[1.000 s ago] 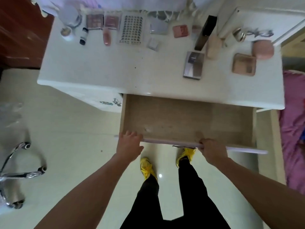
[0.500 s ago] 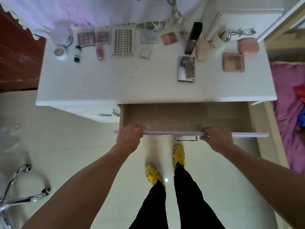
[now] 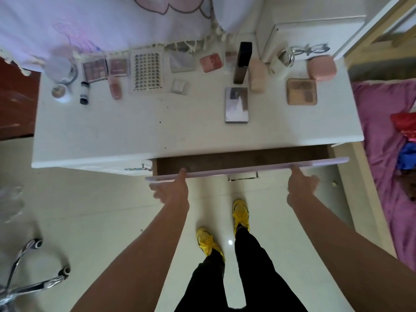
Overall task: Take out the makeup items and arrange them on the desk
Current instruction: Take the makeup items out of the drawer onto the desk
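Drawer (image 3: 247, 168) nearly shut now, left hand (image 3: 173, 190) blurred.

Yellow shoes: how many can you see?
2. The left yellow shoe stands farther back on the floor; the right yellow shoe is nearer the drawer. Black trousers cover both heels.

**Drawer nearly shut**

The drawer (image 3: 247, 168) has slid in under the desk (image 3: 135, 131). 1 s ago it was wide open; now only a narrow strip of its inside shows. Left hand (image 3: 173, 188) & right hand (image 3: 301, 185) no longer curl over the front edge. Fingers have straightened, tips against the front.
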Demonstrator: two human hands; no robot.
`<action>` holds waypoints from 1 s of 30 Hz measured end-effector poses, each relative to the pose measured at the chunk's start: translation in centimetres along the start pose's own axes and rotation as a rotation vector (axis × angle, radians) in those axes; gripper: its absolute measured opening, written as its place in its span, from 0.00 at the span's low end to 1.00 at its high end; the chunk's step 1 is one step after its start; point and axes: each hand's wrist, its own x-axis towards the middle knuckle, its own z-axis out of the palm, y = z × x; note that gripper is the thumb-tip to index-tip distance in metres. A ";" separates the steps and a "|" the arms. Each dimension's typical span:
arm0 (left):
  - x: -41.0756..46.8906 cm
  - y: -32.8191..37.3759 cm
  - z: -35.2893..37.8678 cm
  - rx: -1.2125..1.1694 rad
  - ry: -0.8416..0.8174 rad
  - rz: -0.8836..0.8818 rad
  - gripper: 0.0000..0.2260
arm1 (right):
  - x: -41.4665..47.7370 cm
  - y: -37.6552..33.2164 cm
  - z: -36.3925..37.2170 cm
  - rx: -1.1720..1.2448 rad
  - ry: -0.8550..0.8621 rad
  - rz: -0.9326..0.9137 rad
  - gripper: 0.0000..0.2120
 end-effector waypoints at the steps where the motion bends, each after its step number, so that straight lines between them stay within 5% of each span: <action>1: -0.8 0.6 0.5 -0.172 -0.080 -0.159 0.40 | 0.2 -0.7 0.3 0.148 -0.099 0.145 0.35; 5: -1.3 4.0 2.9 -0.400 -0.336 -0.339 0.37 | 2.8 -4.6 2.0 0.405 -0.330 0.394 0.40; 12: 0.4 5.8 4.7 -0.343 -0.285 -0.414 0.35 | 3.8 -6.6 2.1 0.433 -0.319 0.512 0.45; 14: 0.2 6.0 4.9 -0.335 -0.264 -0.404 0.34 | 3.7 -6.8 2.2 0.442 -0.366 0.494 0.47; 18: 0.3 7.0 5.5 -0.417 -0.198 -0.289 0.22 | 3.1 -9.1 3.5 0.374 -0.385 0.370 0.30; 21: 0.2 7.9 5.7 -0.013 -0.168 -0.013 0.11 | 2.9 -10.8 4.3 0.321 -0.350 0.320 0.20; 23: 0.4 7.1 5.5 0.224 -0.092 0.059 0.12 | 2.8 -10.9 4.4 0.317 -0.351 0.319 0.21; 27: 1.4 6.7 5.8 0.143 -0.152 0.037 0.13 | 3.0 -10.4 4.3 0.258 -0.372 0.297 0.24; 30: 0.7 6.8 5.2 -0.141 -0.227 -0.037 0.06 | 2.8 -9.8 3.5 0.151 -0.407 0.230 0.24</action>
